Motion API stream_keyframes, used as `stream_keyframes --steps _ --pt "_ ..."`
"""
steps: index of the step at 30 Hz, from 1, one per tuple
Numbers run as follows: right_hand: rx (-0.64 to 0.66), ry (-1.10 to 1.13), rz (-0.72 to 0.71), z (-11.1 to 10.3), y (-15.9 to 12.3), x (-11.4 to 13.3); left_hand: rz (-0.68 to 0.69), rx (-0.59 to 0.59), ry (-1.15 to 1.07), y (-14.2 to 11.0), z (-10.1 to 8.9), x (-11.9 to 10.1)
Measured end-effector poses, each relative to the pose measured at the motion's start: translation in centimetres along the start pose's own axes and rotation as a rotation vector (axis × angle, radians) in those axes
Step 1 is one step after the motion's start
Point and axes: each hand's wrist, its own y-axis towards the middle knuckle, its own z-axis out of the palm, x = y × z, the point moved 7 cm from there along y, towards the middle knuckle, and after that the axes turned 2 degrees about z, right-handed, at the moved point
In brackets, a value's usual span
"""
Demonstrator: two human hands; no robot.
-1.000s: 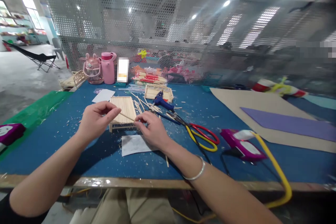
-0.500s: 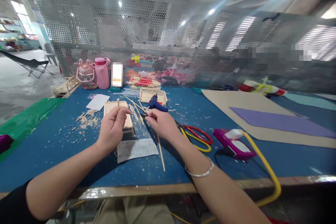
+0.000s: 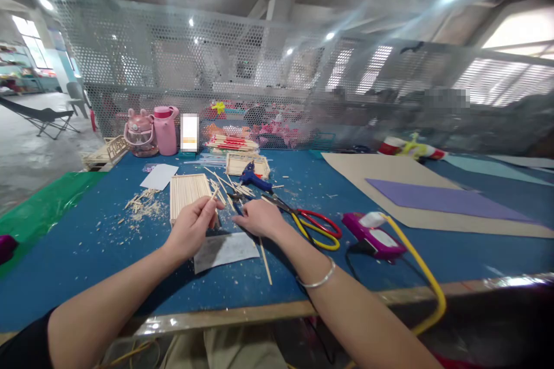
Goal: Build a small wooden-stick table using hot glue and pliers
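Note:
My left hand (image 3: 193,230) is closed, pinching a thin wooden stick (image 3: 215,192) that points up past the fingertips. It is in front of the near right corner of a small slatted wooden panel (image 3: 186,193). My right hand (image 3: 263,218) reaches down over the table beside the scissors (image 3: 318,225) with red and yellow handles. Its thumb points left, and the other fingers are hidden under the hand, near a dark-jawed tool with blue handles. A blue glue gun (image 3: 255,179) lies just behind it. Loose wooden sticks (image 3: 219,180) lie between the panel and the glue gun.
White paper (image 3: 225,253) and a stick (image 3: 265,262) lie near the front. Wood scraps (image 3: 145,204) are at left. A purple device (image 3: 374,234) with a yellow cable (image 3: 426,268) stands right, before purple sheet (image 3: 441,199). Pink bottles (image 3: 164,131) and a perforated screen (image 3: 216,57) stand behind.
Both hands held the stick between them; now only the left has it, tilted upward. My right hand has let go and moved right and down toward the tools. The view has shifted.

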Motion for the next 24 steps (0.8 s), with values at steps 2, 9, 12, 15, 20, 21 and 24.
stream_keyframes --steps 2,9,12,15,20,21,24 --pt "0.032 -0.003 -0.022 0.0 -0.1 0.3 0.007 -0.01 0.0 0.1 -0.1 0.1" --pt "-0.216 0.414 0.094 -5.5 -0.7 -2.6 0.059 -0.187 0.019 1.2 -1.4 -1.8" --pt "-0.068 0.978 -0.003 -6.1 -1.3 -2.6 0.162 -0.221 0.034 1.8 -1.5 -3.3" --pt "0.239 1.408 -0.102 -5.1 -2.3 -0.7 0.147 -0.127 -0.027 2.0 -0.6 -3.0" --pt "0.271 1.644 -0.224 -4.0 -3.0 2.1 0.04 0.0 -0.323 1.2 0.8 -2.1" --pt "0.228 1.641 -0.236 -3.8 -3.0 2.6 0.038 -0.009 -0.354 0.9 0.9 -2.1" --pt "0.289 1.602 -0.308 -2.6 -3.5 4.8 0.039 0.003 -0.379 -0.1 1.6 -2.5"
